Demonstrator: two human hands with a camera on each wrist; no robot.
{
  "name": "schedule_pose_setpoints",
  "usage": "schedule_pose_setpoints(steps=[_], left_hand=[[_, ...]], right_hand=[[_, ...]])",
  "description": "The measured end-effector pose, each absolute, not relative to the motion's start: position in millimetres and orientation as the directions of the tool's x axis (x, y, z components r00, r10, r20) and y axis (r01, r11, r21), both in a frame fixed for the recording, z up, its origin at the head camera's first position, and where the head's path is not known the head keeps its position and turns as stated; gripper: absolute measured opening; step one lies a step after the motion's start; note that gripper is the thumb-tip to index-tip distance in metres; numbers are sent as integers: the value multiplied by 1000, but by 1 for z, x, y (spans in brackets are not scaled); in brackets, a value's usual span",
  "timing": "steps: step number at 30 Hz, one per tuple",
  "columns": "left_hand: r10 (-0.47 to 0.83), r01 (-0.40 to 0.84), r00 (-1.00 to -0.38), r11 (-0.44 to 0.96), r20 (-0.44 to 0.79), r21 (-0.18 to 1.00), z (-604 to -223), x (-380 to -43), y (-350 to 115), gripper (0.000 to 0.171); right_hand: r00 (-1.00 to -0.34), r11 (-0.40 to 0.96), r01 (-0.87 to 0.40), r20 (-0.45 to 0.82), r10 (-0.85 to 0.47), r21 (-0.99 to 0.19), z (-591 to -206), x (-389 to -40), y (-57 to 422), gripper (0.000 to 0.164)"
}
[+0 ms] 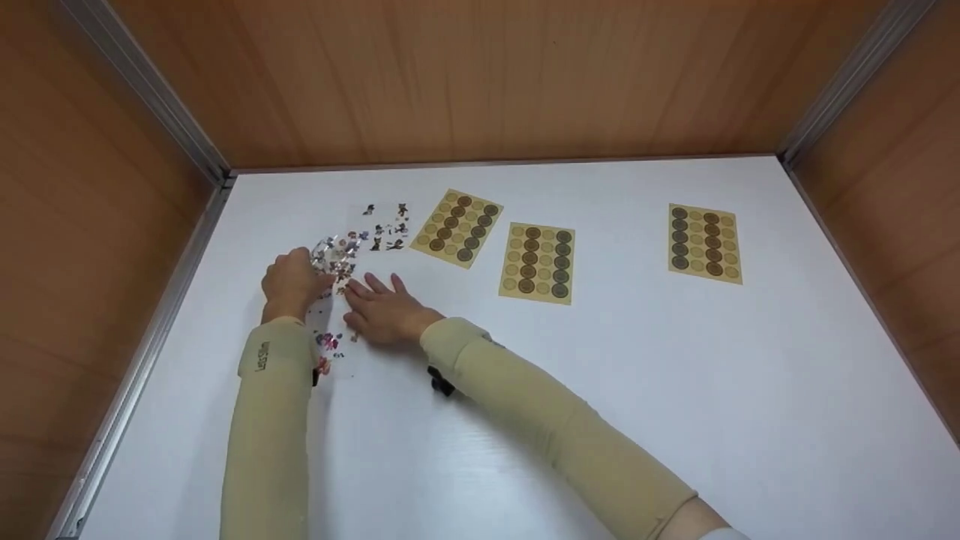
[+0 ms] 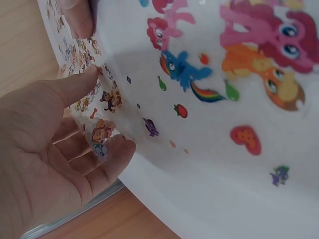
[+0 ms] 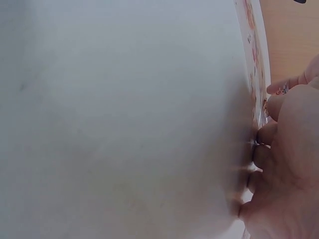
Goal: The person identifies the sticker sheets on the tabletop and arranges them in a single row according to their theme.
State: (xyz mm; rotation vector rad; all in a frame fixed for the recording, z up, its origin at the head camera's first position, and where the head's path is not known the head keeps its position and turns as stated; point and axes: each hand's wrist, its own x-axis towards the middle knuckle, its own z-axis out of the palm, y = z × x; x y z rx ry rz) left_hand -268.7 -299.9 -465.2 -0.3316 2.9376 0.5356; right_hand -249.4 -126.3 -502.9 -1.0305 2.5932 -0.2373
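My left hand (image 1: 291, 279) pinches the near-left part of a clear sticker sheet (image 1: 336, 257) printed with small cartoon dogs. In the left wrist view, thumb and fingers hold the sheet's edge (image 2: 103, 133), and the sheet bends up off the table. Below it lies another clear sheet with pony stickers (image 2: 187, 72), partly hidden by the left forearm in the head view. My right hand (image 1: 386, 309) rests on the table with its fingers spread, fingertips touching the right side of the sheets. How firmly it presses is unclear.
Behind the sheets lies a clear sheet with dark cartoon stickers (image 1: 388, 236). Three tan sheets of round stickers lie to the right: a tilted one (image 1: 456, 229), a middle one (image 1: 537, 264) and a far-right one (image 1: 705, 244). Wooden panels (image 1: 480, 82) wall the white table (image 1: 637, 390).
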Motion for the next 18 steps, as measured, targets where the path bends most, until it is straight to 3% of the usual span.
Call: schedule_pose_setpoints(steps=[9, 18], left_hand=[[-201, -276, -959, 817, -200, 505, -458, -268, -305, 74], [-149, -257, -964, 740, -221, 622, -438, -268, -306, 82]], right_hand=[[-680, 716, -635, -229, -696, -291, -505, -250, -126, 61], [-688, 719, -642, -214, -693, -265, -508, -249, -126, 60]])
